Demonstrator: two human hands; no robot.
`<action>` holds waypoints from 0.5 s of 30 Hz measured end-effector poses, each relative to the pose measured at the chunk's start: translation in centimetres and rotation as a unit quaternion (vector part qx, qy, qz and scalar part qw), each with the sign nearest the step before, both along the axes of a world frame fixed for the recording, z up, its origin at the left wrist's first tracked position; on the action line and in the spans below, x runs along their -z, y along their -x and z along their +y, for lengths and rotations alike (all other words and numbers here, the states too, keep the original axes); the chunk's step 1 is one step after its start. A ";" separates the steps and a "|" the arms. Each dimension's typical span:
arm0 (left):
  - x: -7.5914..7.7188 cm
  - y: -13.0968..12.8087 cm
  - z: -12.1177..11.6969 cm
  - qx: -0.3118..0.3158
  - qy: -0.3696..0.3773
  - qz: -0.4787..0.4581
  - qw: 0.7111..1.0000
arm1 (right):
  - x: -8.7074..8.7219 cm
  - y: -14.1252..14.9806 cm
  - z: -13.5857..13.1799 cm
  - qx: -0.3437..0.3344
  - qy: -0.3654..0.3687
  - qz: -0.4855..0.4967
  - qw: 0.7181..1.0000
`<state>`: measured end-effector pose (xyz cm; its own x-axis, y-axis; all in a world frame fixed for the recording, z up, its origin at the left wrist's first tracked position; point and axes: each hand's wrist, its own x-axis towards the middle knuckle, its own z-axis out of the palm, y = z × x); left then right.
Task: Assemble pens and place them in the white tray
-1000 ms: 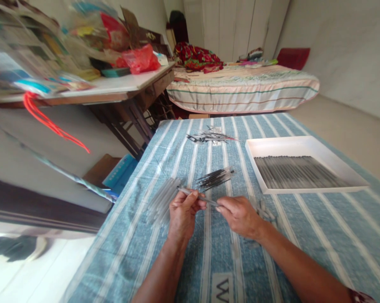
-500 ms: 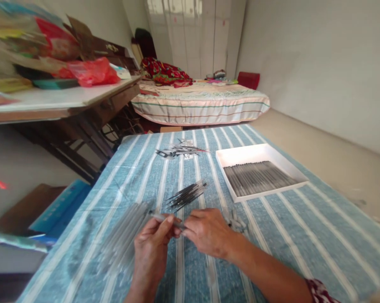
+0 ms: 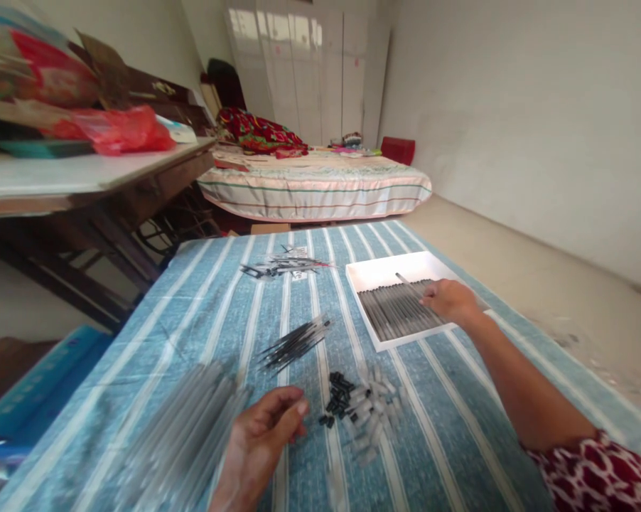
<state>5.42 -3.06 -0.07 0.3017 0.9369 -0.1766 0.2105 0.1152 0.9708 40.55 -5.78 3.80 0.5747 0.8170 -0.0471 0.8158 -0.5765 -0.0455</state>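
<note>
In my right hand (image 3: 451,300) is a slim grey pen (image 3: 408,281), pinched over the white box (image 3: 376,345), with its far end raised above a row of similar pens (image 3: 392,309). My left hand (image 3: 272,434) hovers above the cloth, loosely curled, with nothing visible in it. Left of it lies a blurred pile of grey pen barrels (image 3: 182,427). Small black plugs (image 3: 340,391) and pale translucent caps (image 3: 376,412) lie heaped to its right. Beyond the left hand is a bundle of thin black refills (image 3: 296,343).
A blue striped cloth (image 3: 203,306) covers the work surface. Farther back lies a loose pile of thin dark pieces (image 3: 283,266). A side table (image 3: 101,171) with plastic bags stands at left, a bed (image 3: 320,188) behind, and a wall on the right.
My hands have parted. The right hand has moved right and forward to the box with a pen, uncovering the plugs and caps; the left stays near the barrels. The view has shifted slightly.
</note>
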 end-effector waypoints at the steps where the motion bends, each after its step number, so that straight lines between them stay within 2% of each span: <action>1: 0.0 -0.1 0.0 0.011 0.002 0.014 1.000 | 0.3 -1.2 -0.1 0.004 0.007 0.003 1.000; 4: 0.3 -0.2 0.2 0.036 0.002 0.044 0.998 | 1.5 -3.2 -0.4 0.002 0.021 0.025 0.999; 8: 0.8 -0.2 0.5 0.039 -0.004 0.055 0.998 | 2.8 -4.0 -0.6 -0.014 0.025 0.056 0.998; 15: 1.7 -0.3 0.8 0.057 -0.017 0.087 0.994 | 3.5 -4.7 -0.8 -0.024 0.030 0.066 0.997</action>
